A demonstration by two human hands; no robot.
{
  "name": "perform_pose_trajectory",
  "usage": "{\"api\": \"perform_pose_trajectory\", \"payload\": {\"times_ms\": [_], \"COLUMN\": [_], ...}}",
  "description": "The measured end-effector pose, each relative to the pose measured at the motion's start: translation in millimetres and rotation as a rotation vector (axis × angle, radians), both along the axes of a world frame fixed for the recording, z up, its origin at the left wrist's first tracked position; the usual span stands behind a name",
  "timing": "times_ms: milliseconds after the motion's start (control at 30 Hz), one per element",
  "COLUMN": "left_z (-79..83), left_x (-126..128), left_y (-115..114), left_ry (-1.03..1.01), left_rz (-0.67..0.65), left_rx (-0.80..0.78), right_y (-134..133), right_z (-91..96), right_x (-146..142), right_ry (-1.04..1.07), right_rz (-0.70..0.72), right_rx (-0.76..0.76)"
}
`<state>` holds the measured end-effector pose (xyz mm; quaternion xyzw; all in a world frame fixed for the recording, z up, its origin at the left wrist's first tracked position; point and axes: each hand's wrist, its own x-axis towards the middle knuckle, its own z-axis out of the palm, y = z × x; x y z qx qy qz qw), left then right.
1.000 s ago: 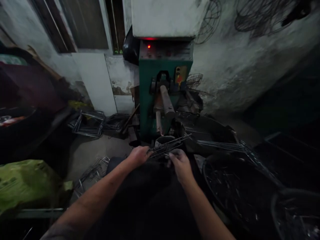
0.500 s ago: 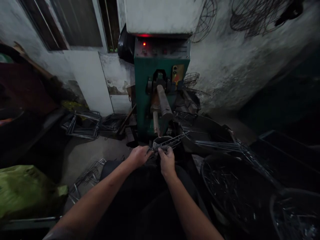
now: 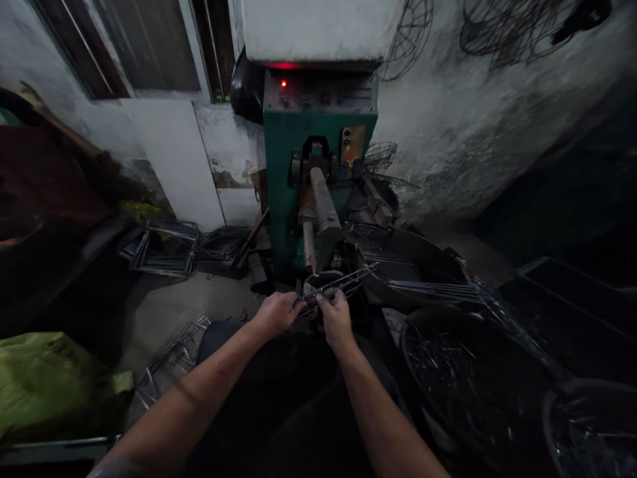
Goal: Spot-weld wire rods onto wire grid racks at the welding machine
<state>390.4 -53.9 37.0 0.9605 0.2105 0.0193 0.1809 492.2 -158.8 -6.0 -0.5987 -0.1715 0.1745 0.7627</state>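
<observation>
My left hand (image 3: 275,312) and right hand (image 3: 334,314) both closed on wire rack (image 3: 343,284), below green machine (image 3: 318,172).

The wire frame (image 3: 348,282) is a narrow, ladder-like strip of thin grey metal rods. It sits just in front of the green machine (image 3: 281,186), nearly level, its far end rising to the right. The left hand (image 3: 276,312) and right hand (image 3: 334,315) pinch its near end.
</observation>
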Motion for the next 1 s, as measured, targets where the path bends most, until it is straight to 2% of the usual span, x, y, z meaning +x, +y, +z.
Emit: {"api": "perform_pose_trajectory", "payload": {"times_ms": [267,500,767,1000], "left_z": [2.6,4.6,8.5,2.0], "left_x": [4,9,7,10], "left_y": [3,11,14,17], "left_ry": [-0.016,-0.084,-0.128,-0.185], "left_rz": [0.002,0.030,0.048,0.067], "left_rx": [-0.029,-0.064,-0.091,-0.128], "right_y": [3,12,18,19], "right_z": [0.0,11.4,19.8,19.9], "right_x": [9,19,21,25], "right_ry": [-0.027,-0.097,-0.075,-0.050], "right_rz": [0.051,0.076,0.122,0.166], "right_rx": [0.001,-0.040,-0.057,-0.064]}}
